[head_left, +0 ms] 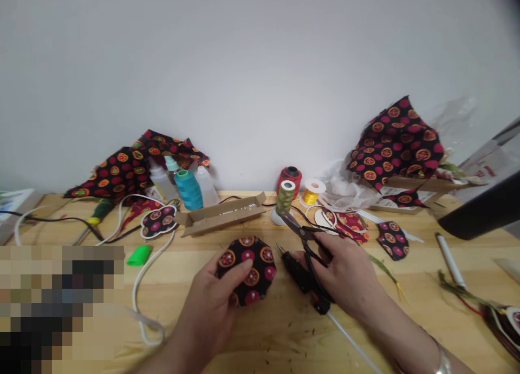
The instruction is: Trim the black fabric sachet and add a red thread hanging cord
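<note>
1. head view over a wooden tabletop (260, 344) that meets a white wall (260, 81) along its far edge; the person's left hand (207, 309) holds a round black fabric piece (246, 271) printed with red and orange circles, fingers pressed together beneath it, thumb lying across its face; the piece sits near the middle of the view.
2. right hand (345, 276) curls around black-handled scissors (311, 244), fingers closed over the handles; the blades point up and left, toward an olive thread spool (285, 197).
3. a hot glue gun (298, 274) lies just beside and partly under the scissors, between the two hands; a white glue stick (353, 341) runs from it toward the bottom edge of the view.
4. left of the hands, a white cord (138, 303) loops on the wood, near a bright green plastic piece (138, 255); a pixelated patch hides the lower left corner; a narrow strip of wood separates the left hand from the cord.
5. toward the far edge stand a cardboard tray (221, 216), a teal thread cone (189, 190) and a red spool (290, 179); a fabric heap (394, 141) rises at the right; a printed fabric cutout (392, 240) lies to the right of the right hand, well apart from it; a white marker (450, 260) lies nearer the right edge.
</note>
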A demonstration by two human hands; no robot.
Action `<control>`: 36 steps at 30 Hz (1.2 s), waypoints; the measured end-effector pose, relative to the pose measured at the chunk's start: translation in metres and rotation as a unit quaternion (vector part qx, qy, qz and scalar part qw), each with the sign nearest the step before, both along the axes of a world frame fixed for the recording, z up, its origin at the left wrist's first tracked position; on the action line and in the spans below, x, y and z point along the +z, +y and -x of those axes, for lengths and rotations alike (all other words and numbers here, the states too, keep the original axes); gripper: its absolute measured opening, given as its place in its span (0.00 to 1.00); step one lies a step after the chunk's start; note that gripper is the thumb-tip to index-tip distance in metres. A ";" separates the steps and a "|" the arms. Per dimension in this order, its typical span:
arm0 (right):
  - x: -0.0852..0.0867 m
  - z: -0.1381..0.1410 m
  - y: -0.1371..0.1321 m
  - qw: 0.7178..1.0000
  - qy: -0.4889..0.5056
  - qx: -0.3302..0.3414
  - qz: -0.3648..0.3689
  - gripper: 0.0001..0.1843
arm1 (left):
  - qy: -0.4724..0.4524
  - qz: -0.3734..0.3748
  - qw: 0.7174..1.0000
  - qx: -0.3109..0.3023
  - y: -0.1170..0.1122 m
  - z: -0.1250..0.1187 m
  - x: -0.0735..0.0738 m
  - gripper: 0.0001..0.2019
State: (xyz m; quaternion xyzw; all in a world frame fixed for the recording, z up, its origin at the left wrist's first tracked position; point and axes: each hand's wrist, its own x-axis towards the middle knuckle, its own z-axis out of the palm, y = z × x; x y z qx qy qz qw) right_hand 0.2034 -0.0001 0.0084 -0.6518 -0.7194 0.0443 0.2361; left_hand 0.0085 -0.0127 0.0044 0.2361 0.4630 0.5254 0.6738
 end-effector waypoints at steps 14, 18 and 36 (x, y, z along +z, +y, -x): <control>-0.009 0.005 -0.009 0.985 -0.101 0.081 -0.117 0.11 | 0.006 -0.022 0.999 0.040 0.007 0.005 0.001 0.18; -0.009 0.007 -0.009 0.982 -0.111 0.077 -0.135 0.11 | -0.005 -0.029 0.999 0.034 0.006 0.007 0.004 0.16; -0.014 0.013 -0.012 0.987 -0.118 0.036 -0.106 0.10 | 0.037 -0.047 0.998 -0.029 0.000 -0.001 0.000 0.23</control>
